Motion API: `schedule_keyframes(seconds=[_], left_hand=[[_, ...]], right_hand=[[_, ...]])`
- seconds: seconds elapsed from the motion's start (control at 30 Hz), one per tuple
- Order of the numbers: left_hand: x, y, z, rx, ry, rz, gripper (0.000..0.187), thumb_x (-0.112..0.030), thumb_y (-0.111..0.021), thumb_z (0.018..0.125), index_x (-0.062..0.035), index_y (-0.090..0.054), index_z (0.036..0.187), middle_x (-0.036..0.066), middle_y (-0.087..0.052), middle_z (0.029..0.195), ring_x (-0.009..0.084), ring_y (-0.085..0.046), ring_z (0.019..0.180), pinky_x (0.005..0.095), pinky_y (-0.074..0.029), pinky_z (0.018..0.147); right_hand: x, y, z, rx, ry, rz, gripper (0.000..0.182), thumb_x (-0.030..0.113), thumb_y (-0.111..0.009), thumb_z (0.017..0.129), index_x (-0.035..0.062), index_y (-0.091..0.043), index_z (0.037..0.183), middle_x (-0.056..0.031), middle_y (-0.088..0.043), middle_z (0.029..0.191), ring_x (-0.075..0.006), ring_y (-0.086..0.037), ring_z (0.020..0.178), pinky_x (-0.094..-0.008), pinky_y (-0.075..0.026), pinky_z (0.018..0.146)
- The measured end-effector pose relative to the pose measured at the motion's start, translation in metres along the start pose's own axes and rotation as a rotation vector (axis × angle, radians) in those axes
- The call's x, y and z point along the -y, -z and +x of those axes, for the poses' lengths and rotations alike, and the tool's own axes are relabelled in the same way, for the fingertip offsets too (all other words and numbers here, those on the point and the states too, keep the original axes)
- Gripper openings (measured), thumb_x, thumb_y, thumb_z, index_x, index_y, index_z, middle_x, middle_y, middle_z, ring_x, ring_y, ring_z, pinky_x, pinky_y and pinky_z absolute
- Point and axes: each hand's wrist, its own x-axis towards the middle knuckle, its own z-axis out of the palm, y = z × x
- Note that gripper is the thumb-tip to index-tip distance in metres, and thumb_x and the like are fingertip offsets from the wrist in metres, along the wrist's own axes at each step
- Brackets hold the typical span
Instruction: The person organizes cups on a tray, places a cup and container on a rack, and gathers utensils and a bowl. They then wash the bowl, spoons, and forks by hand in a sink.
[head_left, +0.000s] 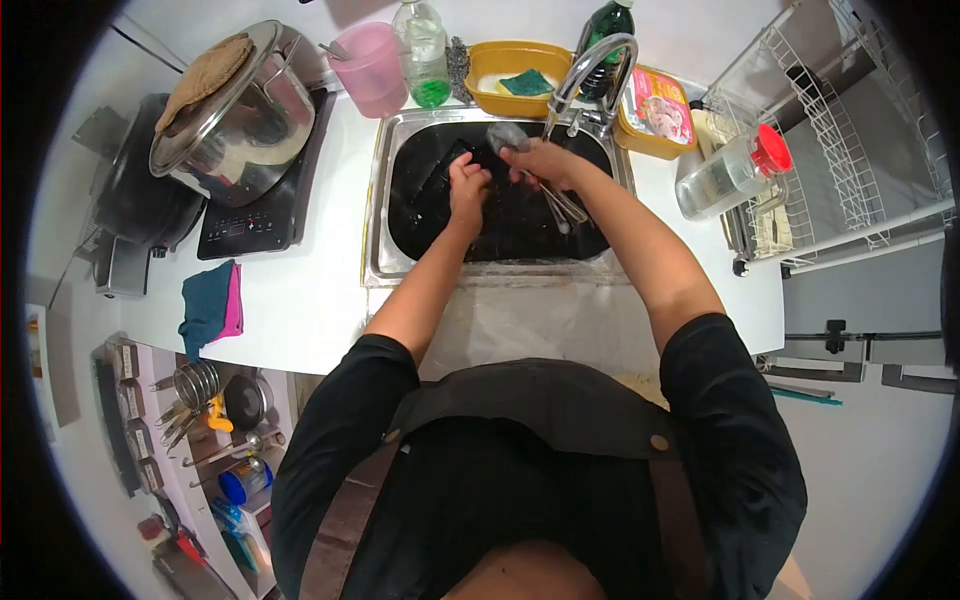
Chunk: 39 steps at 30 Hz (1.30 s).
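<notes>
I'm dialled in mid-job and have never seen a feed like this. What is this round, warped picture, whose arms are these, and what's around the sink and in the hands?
There is no machine here: a person wears one camera on the head, looking down with a wide lens, which bends the edges. The arms in black sleeves are that person's own. Both hands are over the steel sink under the faucet. The right hand grips a bundle of metal utensils, which look like chopsticks or cutlery, too small to tell. The left hand is beside it, down in the dark basin; whether it holds anything is unclear. Behind the sink stand a pink cup, a soap bottle and a yellow tray with a sponge. To the left, a steel pot sits on a cooktop.
</notes>
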Motion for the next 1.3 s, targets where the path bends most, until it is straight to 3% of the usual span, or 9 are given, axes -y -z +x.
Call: schedule_keyframes(seconds=[0.13,0.2,0.23,0.33,0.43,0.67,0.87,1.13,1.3], left_hand=[[-0.022,-0.02,-0.003,0.611,0.315,-0.629,0.045,-0.051,-0.048,0.084,-0.0138,-0.049,0.11,0.01,-0.053,0.107,0.0259,-0.052,0.097,0.0441,-0.042,0.079],[-0.005,-0.044,-0.003,0.287,0.288,-0.756,0.055,-0.059,-0.04,0.083,-0.0121,-0.05,0.109,0.01,-0.056,0.101,0.0275,-0.054,0.091,0.0425,-0.044,0.08],[-0.002,-0.059,-0.006,0.147,0.29,-0.807,0.056,-0.06,-0.038,0.083,-0.0116,-0.05,0.109,0.01,-0.056,0.101,0.0275,-0.054,0.091,0.042,-0.044,0.081],[0.0,-0.07,-0.006,0.014,0.272,-0.828,0.055,-0.058,-0.035,0.086,-0.0116,-0.049,0.111,0.009,-0.055,0.105,0.0256,-0.053,0.096,0.0404,-0.043,0.085],[0.05,-0.047,0.042,0.187,0.19,-0.926,0.04,-0.044,-0.037,0.092,-0.0117,-0.046,0.114,0.009,-0.053,0.109,0.0245,-0.053,0.099,0.0412,-0.043,0.087],[0.026,-0.056,0.039,-0.149,-0.043,-0.719,0.011,-0.008,-0.047,0.09,-0.0092,-0.044,0.101,0.007,-0.055,0.09,0.0205,-0.058,0.078,0.0343,-0.05,0.069],[0.018,-0.043,0.043,-0.368,0.162,-0.573,0.032,-0.041,-0.045,0.09,-0.0095,-0.048,0.086,0.003,-0.054,0.071,0.0162,-0.054,0.062,0.0293,-0.048,0.056],[0.034,-0.058,0.023,0.16,0.088,-1.107,0.06,-0.073,-0.032,0.076,-0.0167,-0.052,0.082,0.0,-0.057,0.088,0.02,-0.055,0.081,0.0344,-0.046,0.075],[0.017,-0.061,0.026,-0.233,0.301,-0.851,0.07,-0.075,-0.031,0.075,-0.0133,-0.052,0.102,0.006,-0.056,0.102,0.0241,-0.055,0.094,0.0387,-0.047,0.079]], right_hand=[[0.007,-0.019,-0.009,-0.021,0.073,-0.242,0.056,0.04,-0.063,0.079,0.0017,-0.036,0.108,-0.0087,-0.054,0.078,-0.0119,-0.047,0.049,-0.0257,-0.039,0.039],[0.009,-0.021,-0.01,-0.152,0.085,-0.469,0.061,0.042,-0.062,0.079,-0.0005,-0.033,0.111,-0.0135,-0.056,0.081,-0.0167,-0.054,0.053,-0.0302,-0.043,0.044],[-0.019,-0.014,0.015,-0.341,0.254,-0.704,0.057,0.039,-0.061,0.08,-0.0012,-0.033,0.109,-0.0241,-0.058,0.089,-0.033,-0.061,0.072,-0.0403,-0.048,0.061],[-0.002,-0.026,0.007,-0.418,-0.062,-0.786,0.052,0.036,-0.057,0.081,-0.0006,-0.033,0.11,-0.0323,-0.053,0.101,-0.0435,-0.054,0.097,-0.0451,-0.044,0.081],[-0.001,-0.023,0.009,-0.345,0.081,-0.797,0.037,0.029,-0.05,0.083,-0.0009,-0.045,0.105,-0.0283,-0.056,0.1,-0.0414,-0.054,0.098,-0.0447,-0.042,0.085],[-0.025,-0.014,0.03,-0.563,0.329,-0.784,0.024,0.023,-0.058,0.079,0.0042,-0.054,0.093,-0.0189,-0.061,0.087,-0.0366,-0.058,0.084,-0.0435,-0.044,0.073],[-0.011,-0.015,0.027,-0.659,0.381,-0.594,0.02,0.02,-0.062,0.077,0.0044,-0.05,0.081,-0.0149,-0.058,0.073,-0.0353,-0.058,0.075,-0.0436,-0.043,0.066],[-0.009,-0.041,0.031,-0.736,0.25,-0.736,0.039,0.025,-0.062,0.077,0.0073,-0.044,0.105,-0.0211,-0.061,0.085,-0.0376,-0.059,0.084,-0.0453,-0.045,0.071],[-0.021,-0.036,0.034,-0.636,0.498,-0.71,0.046,0.031,-0.056,0.081,0.0093,-0.041,0.118,-0.018,-0.062,0.083,-0.0386,-0.059,0.079,-0.0449,-0.046,0.068]])
